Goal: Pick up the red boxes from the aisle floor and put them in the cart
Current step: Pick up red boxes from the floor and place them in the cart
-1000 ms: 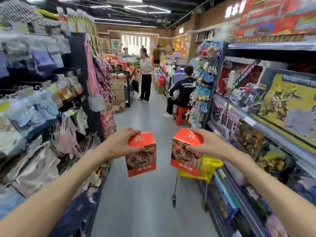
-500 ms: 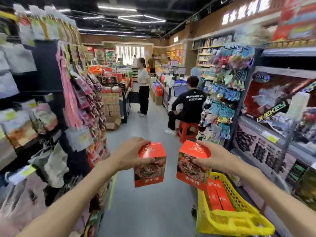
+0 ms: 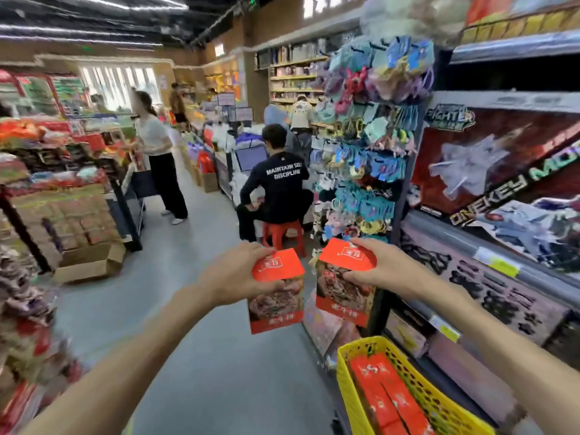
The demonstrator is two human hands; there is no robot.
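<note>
We see a brightly lit shop under ceiling strip lights [image 3: 94,29] smeared into streaks, with daylight glaring through the far window [image 3: 119,83], motion blur heaviest over the left shelves [image 3: 28,309], and wide-angle bending toward every edge.

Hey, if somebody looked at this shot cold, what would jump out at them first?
Most likely the two red boxes held up in the centre, one in the left hand and one in the right hand, side by side above the aisle floor. Next, the bright yellow cart at lower right, already holding red boxes. Beyond them, a person in a black shirt sits on a red stool, back to the camera.
</note>
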